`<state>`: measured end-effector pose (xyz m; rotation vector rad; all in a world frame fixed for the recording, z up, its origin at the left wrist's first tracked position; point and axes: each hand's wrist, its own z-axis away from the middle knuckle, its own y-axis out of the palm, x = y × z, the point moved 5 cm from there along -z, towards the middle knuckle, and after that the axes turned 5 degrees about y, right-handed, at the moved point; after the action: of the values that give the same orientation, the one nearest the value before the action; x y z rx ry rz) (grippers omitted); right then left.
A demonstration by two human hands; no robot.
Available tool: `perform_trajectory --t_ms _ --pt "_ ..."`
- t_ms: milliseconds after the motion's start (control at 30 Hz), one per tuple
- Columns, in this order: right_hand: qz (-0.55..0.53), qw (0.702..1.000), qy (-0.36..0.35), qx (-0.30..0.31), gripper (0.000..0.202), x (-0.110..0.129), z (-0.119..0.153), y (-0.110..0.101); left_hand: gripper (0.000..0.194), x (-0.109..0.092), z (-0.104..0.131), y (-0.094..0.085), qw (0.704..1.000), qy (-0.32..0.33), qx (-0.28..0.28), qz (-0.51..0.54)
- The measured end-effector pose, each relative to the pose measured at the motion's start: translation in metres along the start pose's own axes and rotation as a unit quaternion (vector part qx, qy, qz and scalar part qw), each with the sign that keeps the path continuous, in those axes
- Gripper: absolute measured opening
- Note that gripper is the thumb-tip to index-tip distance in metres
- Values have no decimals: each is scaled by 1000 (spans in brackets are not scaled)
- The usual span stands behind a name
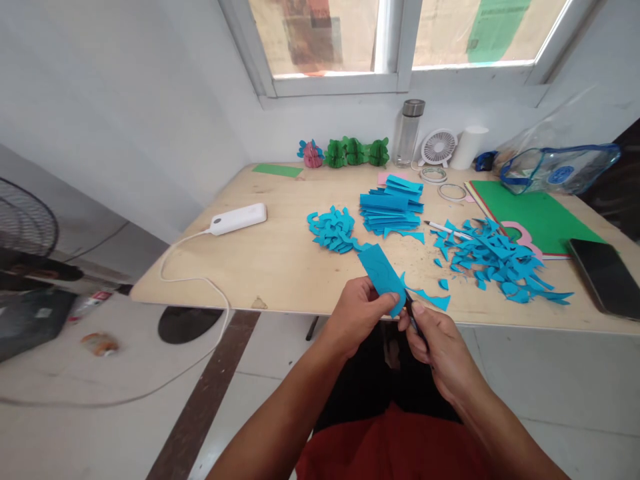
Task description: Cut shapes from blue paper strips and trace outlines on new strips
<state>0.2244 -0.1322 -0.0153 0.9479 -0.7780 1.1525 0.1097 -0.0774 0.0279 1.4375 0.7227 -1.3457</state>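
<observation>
Head view: with both forearms extended, a rectangular blue paper strip (377,265) is pinched by the left hand (356,310) over the pale wooden table's (270,267) front edge; black scissors (411,309) are gripped in the right hand (440,340). Contents of the transparent blue-trimmed plastic pouch (593,167) cannot be discerned.

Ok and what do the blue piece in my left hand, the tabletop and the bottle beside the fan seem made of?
Blue piece: matte paper or thin card, flat with crisp edges. Tabletop: probably wood or wood-look laminate, smooth, pale tan with faint streaks. Bottle: see-through glass or clear plastic; its grey cap looks metallic, from its sheen.
</observation>
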Motion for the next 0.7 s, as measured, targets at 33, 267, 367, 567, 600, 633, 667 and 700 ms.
perform_trajectory --t_ms 33,267,367,567,600,633,667,700 --pt "-3 1000 2 2 52 0 0 0 17 -1 0 0 1000 -1 3 -3" --pt "-3 1000 5 7 52 1 1 1 17 -3 0 0 1000 -1 14 -25" --pt "-7 1000 6 6 51 1 1 1 16 -3 -1 0 999 2 18 -27" --pt "-11 1000 4 12 50 2 1 1 16 -5 -1 2 999 2 23 -25" --pt "-11 1000 4 13 50 2 2 1 16 -5 -1 2 999 3 22 -24" --pt "-12 1000 4 15 49 2 2 1 16 -6 -1 2 1000 4 20 -23" --pt "-11 1000 5 15 49 2 2 1 16 -6 -1 2 1000 4 21 -23" --pt "-11 1000 5 14 49 1 2 1 16 -6 0 2 999 4 22 -24"
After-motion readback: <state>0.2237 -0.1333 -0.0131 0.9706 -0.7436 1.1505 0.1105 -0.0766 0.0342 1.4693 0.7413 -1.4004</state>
